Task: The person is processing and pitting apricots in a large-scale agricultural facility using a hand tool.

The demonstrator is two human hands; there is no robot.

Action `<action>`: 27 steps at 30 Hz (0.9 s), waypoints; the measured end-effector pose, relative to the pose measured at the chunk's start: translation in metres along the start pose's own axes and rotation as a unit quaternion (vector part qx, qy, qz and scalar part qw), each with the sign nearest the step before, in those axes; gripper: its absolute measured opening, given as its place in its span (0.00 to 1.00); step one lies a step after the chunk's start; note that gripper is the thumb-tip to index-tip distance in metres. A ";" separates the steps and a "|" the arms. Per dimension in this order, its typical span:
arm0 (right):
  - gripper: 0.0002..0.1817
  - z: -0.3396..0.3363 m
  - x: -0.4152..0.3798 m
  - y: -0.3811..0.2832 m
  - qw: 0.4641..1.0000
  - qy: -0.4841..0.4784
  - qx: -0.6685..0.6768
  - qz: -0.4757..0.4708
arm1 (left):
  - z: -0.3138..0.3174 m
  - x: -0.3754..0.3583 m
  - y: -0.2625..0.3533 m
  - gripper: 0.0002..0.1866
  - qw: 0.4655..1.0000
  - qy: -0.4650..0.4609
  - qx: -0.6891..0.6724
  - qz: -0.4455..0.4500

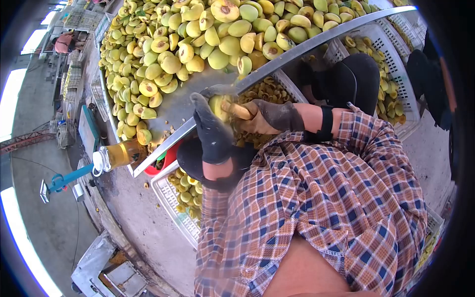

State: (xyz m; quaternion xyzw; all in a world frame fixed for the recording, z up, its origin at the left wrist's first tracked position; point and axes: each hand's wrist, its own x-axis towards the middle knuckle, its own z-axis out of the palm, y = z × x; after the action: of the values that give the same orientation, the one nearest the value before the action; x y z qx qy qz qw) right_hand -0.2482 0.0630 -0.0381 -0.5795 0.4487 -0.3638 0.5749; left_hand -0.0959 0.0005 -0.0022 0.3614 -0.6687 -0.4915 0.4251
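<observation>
My left hand (213, 129), in a dark glove, is wrapped round a yellow-green fruit (218, 107) near the metal table edge (282, 58). Close against its right side is my right hand (267, 117), in a brown glove, closed on a wooden handle (238, 111). The handle's far end meets the fruit, where motion blur and fingers hide the detail. Beyond both hands, a large heap of halved fruit (217, 47) covers the metal table, some halves showing a brown centre. Beneath the hands, a crate holds small fruit pieces (264, 94).
A jar of amber liquid (121, 154) stands at the table's left corner. Below it are a red container (168, 159) and a white crate of fruit (173, 198). Another white crate (396, 64) is at the right, beside dark-clothed legs. A person (63, 43) is far left.
</observation>
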 end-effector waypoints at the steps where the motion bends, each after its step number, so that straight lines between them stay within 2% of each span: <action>1: 0.07 0.001 0.002 0.005 1.000 0.004 -0.003 -0.007 | 0.000 0.001 0.013 0.33 0.998 -0.024 -0.043 -0.042; 3: 0.07 0.002 0.007 0.013 1.000 0.003 0.002 -0.009 | -0.001 0.002 0.018 0.33 0.994 -0.042 -0.071 -0.070; 4: 0.08 0.002 0.008 0.016 1.000 -0.003 0.010 -0.004 | -0.001 0.002 0.017 0.32 0.996 -0.038 -0.058 -0.056; 6: 0.09 -0.004 0.009 0.002 0.998 -0.036 0.041 0.029 | 0.004 0.004 0.015 0.31 0.988 0.019 -0.142 -0.061; 8: 0.10 0.006 0.004 -0.013 0.984 0.003 0.159 0.073 | 0.016 0.002 0.014 0.30 0.931 0.123 -0.329 -0.102; 9: 0.11 0.012 0.003 -0.018 0.971 0.023 0.217 0.094 | 0.015 0.003 0.016 0.30 0.927 0.100 -0.344 -0.112; 11: 0.11 0.016 0.000 -0.018 0.992 -0.001 0.127 0.027 | 0.013 -0.004 0.018 0.30 0.914 0.064 -0.375 -0.139; 12: 0.11 0.015 0.001 -0.022 0.995 -0.006 0.100 0.021 | 0.010 -0.001 0.015 0.28 0.922 0.058 -0.362 -0.122; 13: 0.12 0.014 0.004 -0.026 0.997 -0.008 0.074 0.013 | 0.008 0.001 0.016 0.27 0.963 0.051 -0.254 -0.075; 15: 0.13 0.021 0.004 -0.026 0.986 -0.048 0.146 0.055 | 0.007 0.005 0.032 0.26 0.999 0.031 -0.026 0.020; 16: 0.14 0.021 0.005 -0.025 0.997 -0.048 0.058 -0.026 | 0.011 0.006 0.047 0.28 0.988 0.023 0.130 0.086; 17: 0.14 0.020 0.006 -0.024 0.993 -0.032 -0.031 -0.106 | 0.012 0.006 0.055 0.29 0.997 0.019 0.069 0.028; 18: 0.14 0.019 0.009 -0.018 0.930 0.002 -0.240 -0.277 | 0.012 0.006 0.061 0.29 0.999 0.017 0.008 -0.030; 19: 0.14 0.019 0.012 -0.011 0.794 0.035 -0.432 -0.428 | 0.012 0.006 0.064 0.30 0.995 0.016 -0.052 -0.087; 20: 0.15 0.026 0.011 0.002 0.928 -0.068 -0.170 -0.326 | 0.007 0.008 0.051 0.30 0.974 0.001 -0.194 -0.120; 21: 0.16 0.033 0.009 0.012 0.963 -0.106 0.134 -0.207 | 0.004 0.011 0.043 0.29 0.953 -0.072 -0.271 -0.115; 22: 0.16 0.036 0.012 0.023 0.960 -0.077 -0.021 -0.268 | 0.001 0.016 0.036 0.29 0.921 -0.144 -0.346 -0.110; 23: 0.16 0.039 0.014 0.038 0.956 -0.067 -0.093 -0.271 | 0.000 0.018 0.033 0.29 0.877 -0.214 -0.417 -0.105; 24: 0.17 0.043 0.016 0.052 0.946 -0.057 -0.165 -0.273 | -0.001 0.015 0.039 0.26 0.905 -0.223 -0.352 -0.090; 26: 0.18 0.053 0.017 0.098 0.971 -0.079 -0.142 -0.174 | -0.005 0.015 0.042 0.23 0.956 -0.236 -0.172 -0.032; 27: 0.18 0.046 0.013 0.086 0.985 -0.084 -0.112 -0.100 | -0.010 0.017 0.026 0.20 0.970 -0.174 -0.161 -0.059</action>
State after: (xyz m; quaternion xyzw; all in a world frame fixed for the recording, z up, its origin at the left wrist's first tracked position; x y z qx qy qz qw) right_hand -0.2093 0.0720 -0.1285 -0.7104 0.3764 -0.3170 0.5032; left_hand -0.0952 -0.0119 0.0285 0.2362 -0.6219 -0.6723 0.3247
